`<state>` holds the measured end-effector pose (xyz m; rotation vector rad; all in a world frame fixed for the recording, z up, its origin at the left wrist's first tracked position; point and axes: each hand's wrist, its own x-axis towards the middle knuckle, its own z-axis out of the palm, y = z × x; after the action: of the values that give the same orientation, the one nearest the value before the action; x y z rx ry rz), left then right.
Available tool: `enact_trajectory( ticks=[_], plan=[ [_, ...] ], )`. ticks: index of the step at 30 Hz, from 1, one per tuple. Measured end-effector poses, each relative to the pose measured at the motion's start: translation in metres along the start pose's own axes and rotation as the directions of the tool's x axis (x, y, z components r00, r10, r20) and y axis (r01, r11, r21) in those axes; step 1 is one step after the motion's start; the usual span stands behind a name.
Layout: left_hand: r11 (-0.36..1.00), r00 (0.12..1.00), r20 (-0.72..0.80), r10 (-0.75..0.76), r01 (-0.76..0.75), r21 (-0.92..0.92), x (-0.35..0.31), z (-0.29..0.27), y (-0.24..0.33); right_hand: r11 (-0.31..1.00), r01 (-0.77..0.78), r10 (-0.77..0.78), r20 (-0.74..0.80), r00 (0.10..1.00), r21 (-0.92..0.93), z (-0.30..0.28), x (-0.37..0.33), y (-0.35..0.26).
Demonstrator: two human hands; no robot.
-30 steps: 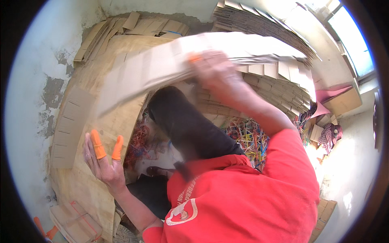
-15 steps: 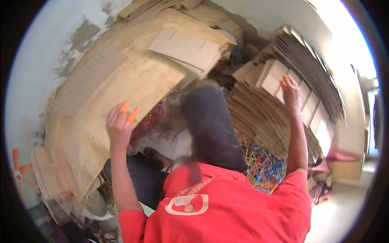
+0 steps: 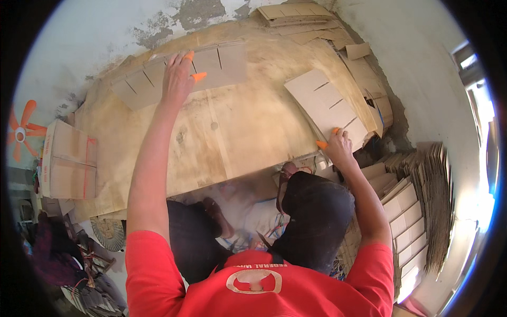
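Orange covers sit on the thumb and a finger of each of my hands. My left hand (image 3: 177,80) rests over a pale slotted cardboard sheet (image 3: 221,68) near the table's far edge, its thumb apart from its fingers. At the right, my right hand (image 3: 338,148) reaches the near end of a small stack of slotted cardboard pieces (image 3: 323,99). Its fingers touch the top piece, and its thumb is spread out beside the edge. I see nothing lifted in either hand.
Both lie on a wide wooden table (image 3: 253,132). More cardboard (image 3: 296,11) is piled at its far right corner. Tall stacks of cardboard (image 3: 435,206) stand at my right. A taped carton (image 3: 69,161) and an orange-bladed fan (image 3: 21,133) are at the left.
My view and body have turned right-to-left toward the table. Both hands, raised in the air before, have come down onto the cardboard pieces.
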<state>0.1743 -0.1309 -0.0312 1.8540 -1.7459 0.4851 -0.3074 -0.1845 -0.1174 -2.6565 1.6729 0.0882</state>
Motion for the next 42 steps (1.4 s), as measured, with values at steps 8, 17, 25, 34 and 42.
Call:
enact_trajectory(
  ticks=[8,17,25,34,42],
  plan=[
    [0.984,0.992,0.091,-0.09,0.074,0.159,0.039,0.051,-0.025,0.99,0.086,-0.083,0.024,0.996,-0.115,0.001,0.013,0.0],
    [0.995,0.989,0.132,-0.066,0.055,0.089,0.056,0.063,-0.051,0.882,0.262,-0.264,0.049,0.963,-0.392,0.02,0.005,-0.013],
    [0.996,0.992,0.121,-0.017,0.028,-0.088,0.055,0.048,-0.058,0.948,0.281,-0.239,-0.25,0.938,0.148,-0.032,0.02,0.043],
    [0.966,0.966,-0.03,0.256,-0.256,-0.021,0.031,0.05,-0.041,0.866,0.36,-0.057,-0.646,0.761,0.347,-0.173,0.04,-0.08],
    [0.985,0.971,0.213,0.109,-0.134,0.109,0.027,0.038,-0.029,0.713,0.433,0.029,-0.64,0.768,0.552,-0.182,0.055,-0.139]
  ],
)
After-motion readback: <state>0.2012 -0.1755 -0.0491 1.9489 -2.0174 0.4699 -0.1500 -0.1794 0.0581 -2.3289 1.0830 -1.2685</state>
